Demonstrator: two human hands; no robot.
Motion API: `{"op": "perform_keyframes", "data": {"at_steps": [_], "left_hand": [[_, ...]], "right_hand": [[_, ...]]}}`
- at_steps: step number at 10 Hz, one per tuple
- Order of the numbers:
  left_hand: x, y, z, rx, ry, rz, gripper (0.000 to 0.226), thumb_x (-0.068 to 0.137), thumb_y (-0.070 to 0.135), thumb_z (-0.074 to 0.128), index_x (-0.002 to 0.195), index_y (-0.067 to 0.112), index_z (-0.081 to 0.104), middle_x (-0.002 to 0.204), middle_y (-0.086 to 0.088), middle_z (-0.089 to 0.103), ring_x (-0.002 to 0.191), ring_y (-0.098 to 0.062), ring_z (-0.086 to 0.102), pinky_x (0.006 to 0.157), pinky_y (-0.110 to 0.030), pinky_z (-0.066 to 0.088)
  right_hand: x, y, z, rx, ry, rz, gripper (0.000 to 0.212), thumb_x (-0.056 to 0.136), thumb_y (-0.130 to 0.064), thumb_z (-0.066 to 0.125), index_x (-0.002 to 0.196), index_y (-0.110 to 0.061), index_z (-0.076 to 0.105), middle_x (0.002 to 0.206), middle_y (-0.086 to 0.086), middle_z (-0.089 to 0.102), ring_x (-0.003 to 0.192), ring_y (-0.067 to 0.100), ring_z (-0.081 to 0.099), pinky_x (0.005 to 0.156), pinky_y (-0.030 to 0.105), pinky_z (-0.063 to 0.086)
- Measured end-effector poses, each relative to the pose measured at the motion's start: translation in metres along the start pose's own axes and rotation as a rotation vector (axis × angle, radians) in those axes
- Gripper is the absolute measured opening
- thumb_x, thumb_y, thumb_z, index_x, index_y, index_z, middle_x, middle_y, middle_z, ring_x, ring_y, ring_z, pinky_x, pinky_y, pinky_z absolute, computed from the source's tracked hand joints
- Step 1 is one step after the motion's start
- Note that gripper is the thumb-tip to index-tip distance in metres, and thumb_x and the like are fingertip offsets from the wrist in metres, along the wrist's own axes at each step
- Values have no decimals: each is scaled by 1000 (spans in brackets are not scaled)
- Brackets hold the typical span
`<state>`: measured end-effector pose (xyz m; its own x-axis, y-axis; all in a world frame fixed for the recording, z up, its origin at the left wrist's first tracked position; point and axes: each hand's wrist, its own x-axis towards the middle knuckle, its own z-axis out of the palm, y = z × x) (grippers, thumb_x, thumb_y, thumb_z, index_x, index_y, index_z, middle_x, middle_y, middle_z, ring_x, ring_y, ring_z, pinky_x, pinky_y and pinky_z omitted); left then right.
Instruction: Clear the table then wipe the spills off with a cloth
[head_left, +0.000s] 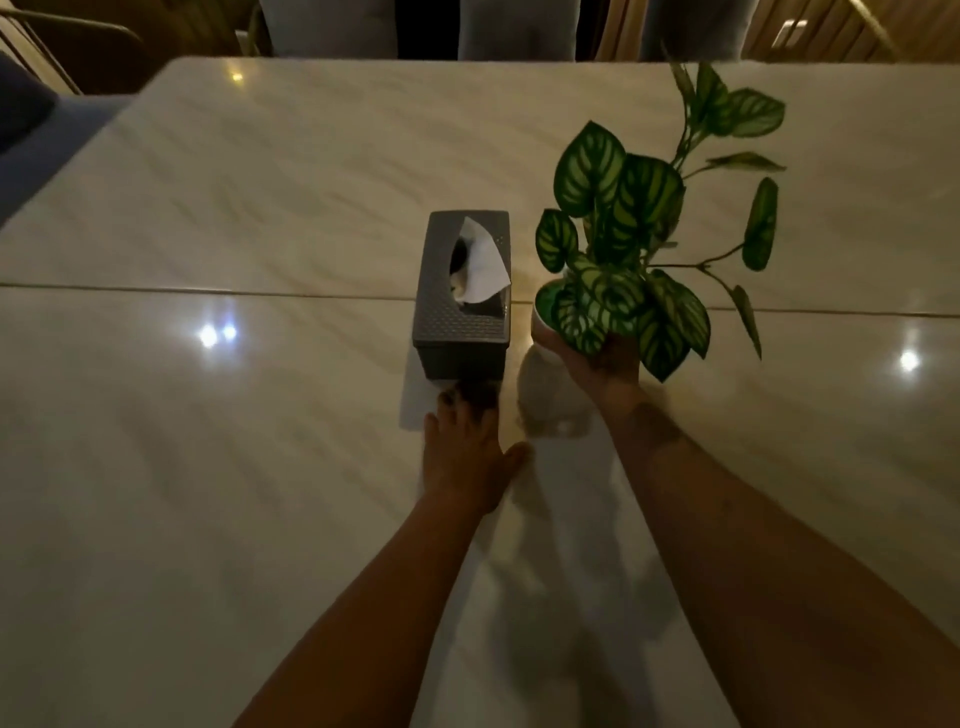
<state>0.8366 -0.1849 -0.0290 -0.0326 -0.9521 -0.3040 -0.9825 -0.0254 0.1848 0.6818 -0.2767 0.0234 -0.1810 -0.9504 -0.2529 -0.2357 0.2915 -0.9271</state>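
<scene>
My two bare forearms reach out over the pale, glossy marbled worktop (218, 467), which shows lamp glints but, in this dim light, no spill that I can make out. My left hand (462, 457) lies nearest, palm down and low over the surface, its fingers (457, 402) stretched forward and spread loosely so that the tips touch, or nearly touch, the near end of the dark grey textured rectangular tissue box (462, 291); they hold nothing yet. A white tissue (483, 265) stands out of the slot in the lid. Just beside the box, my right hand (597, 364) has its fingers curled closed around the small white pot (540, 325) of the green, pale-veined leafy plant (623, 234), and the soft shadow under the pot suggests it is lifted clear of the worktop, though the blur leaves me unsure. I judge this as the clearing stage, barely begun, with both things in the middle of the worktop near its seam. To do it well I should keep the pot upright and grip it low, since the long stems lean away to the far right and could tip it. The left hand should slide along one long side of the box and pinch across its width, not press the lid. Beyond the far edge stand dim chair shapes (519, 31).
</scene>
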Motion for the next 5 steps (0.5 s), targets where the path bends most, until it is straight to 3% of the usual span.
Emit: {"op": "perform_keyframes", "data": {"at_steps": [1, 2, 3, 4, 5], "left_hand": [[2, 1, 6, 18, -28, -23, 70, 101, 67, 27, 157, 24, 30, 168, -15, 7, 155, -40, -3, 126, -55, 5], [2, 1, 8, 24, -19, -15, 66, 101, 66, 28, 155, 28, 33, 168, -14, 9, 155, -39, -4, 126, -55, 6], [3, 0, 9, -20, -9, -12, 66, 100, 65, 34, 157, 31, 29, 169, -11, 6, 155, -38, -6, 126, -54, 5], [1, 1, 8, 3, -9, -21, 67, 100, 65, 33, 158, 30, 28, 169, -12, 8, 155, -39, -5, 126, -54, 6], [4, 2, 2, 4, -18, -24, 66, 100, 65, 35, 156, 30, 31, 168, -12, 10, 155, -39, -3, 126, -55, 8]], "right_hand": [[47, 13, 15, -105, -3, 14, 65, 96, -28, 64, 152, -15, 33, 155, 2, 37, 143, 22, 32, 77, -8, 33], [68, 21, 24, -218, -15, -103, 92, 72, -60, 80, 148, -27, 39, 149, -8, 44, 137, 14, 38, 105, 10, 30], [94, 44, 33, -273, 67, -39, 105, 52, -83, 72, 140, -31, 47, 139, -6, 54, 129, 17, 48, 108, 33, 43], [86, 38, 32, -263, 15, -40, 118, 49, -88, 70, 147, -32, 36, 144, -5, 48, 133, 19, 46, 101, 15, 43], [73, 24, 22, -347, 37, -90, 104, 62, -67, 80, 147, -25, 37, 144, 0, 48, 132, 24, 46, 106, 35, 44]]}}
